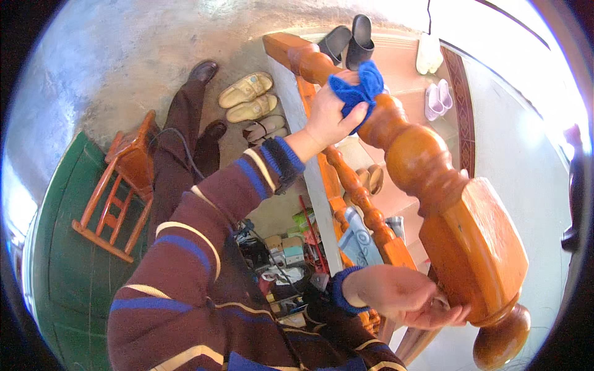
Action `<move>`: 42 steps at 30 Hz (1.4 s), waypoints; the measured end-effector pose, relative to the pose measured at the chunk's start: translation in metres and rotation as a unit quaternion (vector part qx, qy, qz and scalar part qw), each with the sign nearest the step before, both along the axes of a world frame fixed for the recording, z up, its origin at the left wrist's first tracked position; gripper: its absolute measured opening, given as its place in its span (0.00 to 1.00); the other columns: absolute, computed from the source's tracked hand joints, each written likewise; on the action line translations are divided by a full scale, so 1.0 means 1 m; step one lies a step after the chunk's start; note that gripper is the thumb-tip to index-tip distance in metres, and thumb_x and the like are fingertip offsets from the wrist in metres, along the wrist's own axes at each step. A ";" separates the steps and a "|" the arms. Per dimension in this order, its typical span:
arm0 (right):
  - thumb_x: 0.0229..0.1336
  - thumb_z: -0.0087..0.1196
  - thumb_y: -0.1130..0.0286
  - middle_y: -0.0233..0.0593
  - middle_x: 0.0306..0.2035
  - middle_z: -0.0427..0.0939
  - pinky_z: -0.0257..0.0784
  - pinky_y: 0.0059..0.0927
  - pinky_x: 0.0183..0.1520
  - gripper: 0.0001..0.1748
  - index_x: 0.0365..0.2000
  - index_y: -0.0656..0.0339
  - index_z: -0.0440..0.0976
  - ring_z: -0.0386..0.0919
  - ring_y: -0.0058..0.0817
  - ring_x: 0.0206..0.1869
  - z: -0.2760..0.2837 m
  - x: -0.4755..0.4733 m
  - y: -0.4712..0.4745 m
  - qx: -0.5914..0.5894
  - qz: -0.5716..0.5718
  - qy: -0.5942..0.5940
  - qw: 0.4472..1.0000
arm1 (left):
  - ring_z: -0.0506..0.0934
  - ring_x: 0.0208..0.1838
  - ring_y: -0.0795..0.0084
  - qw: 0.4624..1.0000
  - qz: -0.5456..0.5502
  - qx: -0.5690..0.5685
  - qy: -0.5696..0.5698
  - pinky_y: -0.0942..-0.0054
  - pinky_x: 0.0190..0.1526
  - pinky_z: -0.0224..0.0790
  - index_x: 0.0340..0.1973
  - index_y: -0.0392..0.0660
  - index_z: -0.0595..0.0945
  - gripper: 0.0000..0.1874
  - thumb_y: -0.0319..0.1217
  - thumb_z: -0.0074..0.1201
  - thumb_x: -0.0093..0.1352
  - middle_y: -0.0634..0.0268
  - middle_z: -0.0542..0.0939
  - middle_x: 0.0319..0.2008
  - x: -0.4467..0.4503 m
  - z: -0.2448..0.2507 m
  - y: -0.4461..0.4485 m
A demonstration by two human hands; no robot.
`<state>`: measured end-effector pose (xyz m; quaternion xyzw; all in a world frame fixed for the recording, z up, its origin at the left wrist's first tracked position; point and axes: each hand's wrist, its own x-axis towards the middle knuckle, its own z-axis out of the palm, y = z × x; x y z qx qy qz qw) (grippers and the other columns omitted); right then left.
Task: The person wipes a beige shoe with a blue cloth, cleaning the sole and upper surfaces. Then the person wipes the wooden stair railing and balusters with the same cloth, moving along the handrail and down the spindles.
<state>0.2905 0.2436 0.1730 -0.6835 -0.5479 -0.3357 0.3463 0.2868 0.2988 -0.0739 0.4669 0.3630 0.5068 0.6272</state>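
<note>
My left hand (327,109) presses a blue cloth (356,92) around the narrow turned part of a varnished wooden newel post (417,148). Its thumb lies along the near side of the cloth, while the fingertips are mostly hidden beneath it. Lower in the view, my right hand (403,297) is slightly blurred. Its fingers are bent and a little apart, with nothing seen in them. The fingertips lie beside the post's square block (473,250), below which shows the round finial (501,336); whether they touch the wood, I cannot tell.
Turned balusters (357,192) stand behind the post, with a light-blue cloth (357,239) by them. Black slides (359,41) and lilac shoes (437,99) rest on the tiled stairs. Yellow slippers (246,90), a wooden chair (118,185) and piled boxes (287,250) occupy the floor.
</note>
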 end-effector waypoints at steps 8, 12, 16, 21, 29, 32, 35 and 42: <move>0.61 0.53 0.70 0.56 0.72 0.53 0.38 0.55 0.78 0.25 0.59 0.56 0.67 0.47 0.53 0.75 -0.044 -0.040 -0.011 0.124 0.010 0.130 0.984 | 0.83 0.38 0.51 0.975 -0.187 -0.116 0.017 0.60 0.41 0.74 0.36 0.42 0.86 0.20 0.48 0.56 0.68 0.49 0.84 0.31 0.009 -0.058 0.043; 0.61 0.56 0.69 0.56 0.72 0.52 0.37 0.56 0.78 0.24 0.57 0.48 0.69 0.49 0.54 0.75 -0.081 -0.037 -0.041 -0.098 -0.036 0.167 0.981 | 0.83 0.40 0.51 0.961 -0.242 -0.094 0.095 0.59 0.44 0.74 0.37 0.40 0.85 0.25 0.52 0.54 0.68 0.48 0.84 0.33 0.010 -0.112 0.052; 0.60 0.59 0.67 0.55 0.69 0.55 0.40 0.54 0.75 0.23 0.56 0.47 0.70 0.52 0.52 0.71 -0.121 -0.028 -0.043 -0.099 -0.085 0.175 0.976 | 0.80 0.48 0.49 0.970 -0.184 -0.007 0.158 0.57 0.51 0.72 0.42 0.42 0.84 0.22 0.49 0.55 0.67 0.49 0.83 0.43 0.000 -0.162 0.038; 0.59 0.57 0.66 0.52 0.61 0.62 0.49 0.50 0.65 0.17 0.49 0.48 0.73 0.60 0.48 0.63 -0.175 -0.006 -0.026 -0.234 -0.031 0.250 0.939 | 0.76 0.56 0.47 0.989 -0.043 -0.060 0.129 0.57 0.57 0.68 0.49 0.44 0.81 0.18 0.40 0.57 0.68 0.49 0.80 0.50 0.000 -0.174 -0.001; 0.58 0.55 0.65 0.48 0.47 0.74 0.65 0.44 0.51 0.09 0.39 0.49 0.79 0.73 0.41 0.50 -0.375 0.101 0.031 -0.689 0.104 0.094 0.711 | 0.79 0.50 0.46 0.968 -0.161 -0.113 0.155 0.55 0.54 0.69 0.40 0.36 0.85 0.28 0.53 0.55 0.68 0.44 0.82 0.43 0.013 -0.256 0.043; 0.57 0.54 0.65 0.47 0.42 0.79 0.70 0.42 0.45 0.08 0.36 0.50 0.81 0.78 0.38 0.45 -0.439 0.127 0.044 -0.798 0.162 -0.031 0.580 | 0.79 0.49 0.45 0.928 -0.090 0.092 0.350 0.53 0.54 0.69 0.38 0.37 0.86 0.30 0.56 0.54 0.67 0.43 0.82 0.42 0.020 -0.277 0.051; 0.57 0.53 0.65 0.45 0.37 0.84 0.76 0.39 0.40 0.09 0.32 0.50 0.83 0.83 0.36 0.40 -0.467 0.142 0.047 -0.840 0.211 -0.110 0.487 | 0.78 0.49 0.44 0.925 -0.206 0.041 0.316 0.53 0.54 0.69 0.36 0.37 0.86 0.31 0.57 0.53 0.67 0.42 0.82 0.42 0.035 -0.287 0.071; 0.55 0.53 0.65 0.43 0.32 0.84 0.78 0.43 0.36 0.09 0.29 0.53 0.83 0.85 0.37 0.35 -0.473 0.149 0.044 -0.829 0.228 -0.096 0.502 | 0.77 0.55 0.44 0.957 -0.174 0.016 0.232 0.56 0.58 0.69 0.49 0.37 0.80 0.22 0.43 0.51 0.70 0.43 0.80 0.48 0.050 -0.283 0.075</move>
